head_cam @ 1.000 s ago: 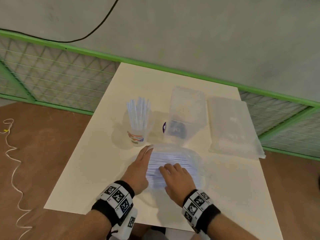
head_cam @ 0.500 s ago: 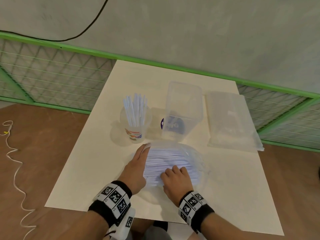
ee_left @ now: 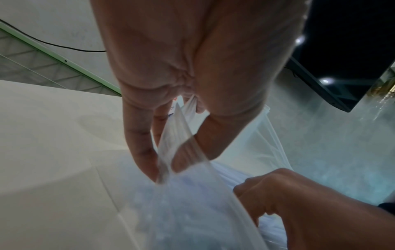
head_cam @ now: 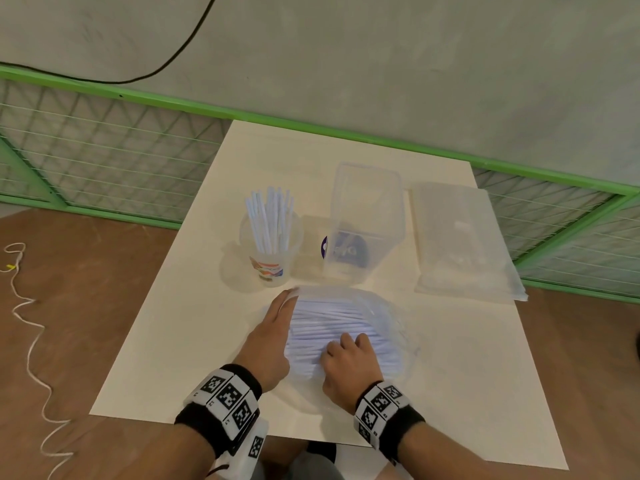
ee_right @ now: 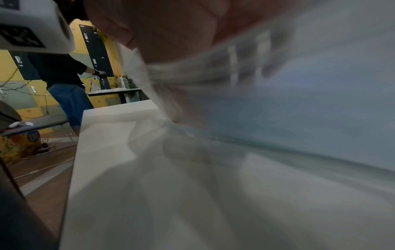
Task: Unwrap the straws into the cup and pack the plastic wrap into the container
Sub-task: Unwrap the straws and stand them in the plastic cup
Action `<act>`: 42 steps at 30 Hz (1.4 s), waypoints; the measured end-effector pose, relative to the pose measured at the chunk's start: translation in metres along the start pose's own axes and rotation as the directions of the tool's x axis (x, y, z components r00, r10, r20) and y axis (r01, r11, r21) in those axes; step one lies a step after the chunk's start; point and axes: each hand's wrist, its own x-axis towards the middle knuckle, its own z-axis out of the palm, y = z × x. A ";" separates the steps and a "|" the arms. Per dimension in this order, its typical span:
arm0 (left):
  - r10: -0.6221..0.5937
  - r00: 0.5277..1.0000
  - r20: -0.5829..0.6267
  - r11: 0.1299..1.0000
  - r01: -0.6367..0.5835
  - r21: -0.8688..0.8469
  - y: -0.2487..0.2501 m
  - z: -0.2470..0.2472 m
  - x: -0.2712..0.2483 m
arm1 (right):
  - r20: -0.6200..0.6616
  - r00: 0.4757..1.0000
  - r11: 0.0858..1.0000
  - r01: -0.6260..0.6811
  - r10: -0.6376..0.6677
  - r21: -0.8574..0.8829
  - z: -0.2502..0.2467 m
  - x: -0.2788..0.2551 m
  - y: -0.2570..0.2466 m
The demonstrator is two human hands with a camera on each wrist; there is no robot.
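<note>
pinching clear crinkly bag (head_cam: 381,306) edge w/ left grip (head_cam: 273,327); right grip (head_cam: 349,362) clutching thin white straws (head_cam: 332,327).

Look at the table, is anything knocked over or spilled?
Nothing stands out. The cup stands upright with straws in it, the clear container stands beside it, and both hands, left and right, are on the bag of straws.

A flat clear lid (head_cam: 460,237) lies at the worktop's (head_cam: 194,341) far right edge. A green-framed wire fence (head_cam: 104,150) runs past the far edge, with a black cable (head_cam: 180,50) on the grey wall and white cord (head_cam: 31,341) on the brown floor beyond the left edge.
</note>
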 end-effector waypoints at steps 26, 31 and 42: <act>0.040 0.999 -0.025 0.999 -0.039 0.018 -0.005 -0.004 0.002 | -0.086 0.994 0.932 -0.039 0.075 0.360 -0.026 -0.011 0.016; 0.034 0.999 -0.025 0.999 -0.034 0.008 -0.008 -0.006 0.002 | -0.144 0.941 0.500 -0.029 0.305 0.866 -0.070 -0.028 0.037; 0.043 0.999 -0.015 0.999 -0.043 0.010 -0.010 -0.004 0.005 | 0.092 0.900 0.203 -0.195 0.427 0.960 -0.045 -0.041 0.037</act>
